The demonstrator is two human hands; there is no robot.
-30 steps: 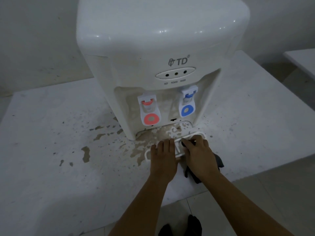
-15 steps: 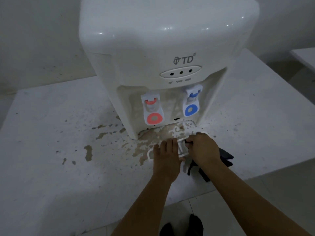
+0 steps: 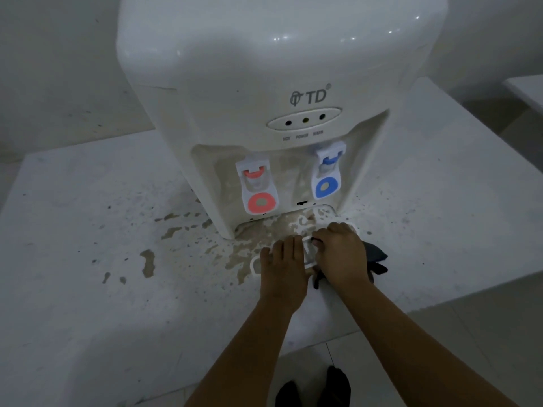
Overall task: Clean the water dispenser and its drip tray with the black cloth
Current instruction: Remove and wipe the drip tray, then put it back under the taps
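A white water dispenser (image 3: 282, 92) stands on a white table (image 3: 88, 289), with a red tap (image 3: 258, 186) and a blue tap (image 3: 327, 173) on its front. The white drip tray (image 3: 308, 254) lies pulled out on the table in front of it, mostly covered by my hands. My left hand (image 3: 283, 268) presses flat on the tray's left part with straight fingers. My right hand (image 3: 342, 254) is curled over the tray's right part, gripping the black cloth (image 3: 377, 257), which bunches out from under it to the right.
Brown dried stains and splatter (image 3: 182, 230) spread over the table left of and in front of the dispenser base. The table's front edge runs just below my wrists. Tiled floor and my dark shoes (image 3: 314, 389) show below. Another white surface (image 3: 526, 89) sits at far right.
My right hand has curled more tightly over the cloth on the tray's right part and shifted slightly. The left hand has stayed pressed on the tray. The camera has moved a little closer.
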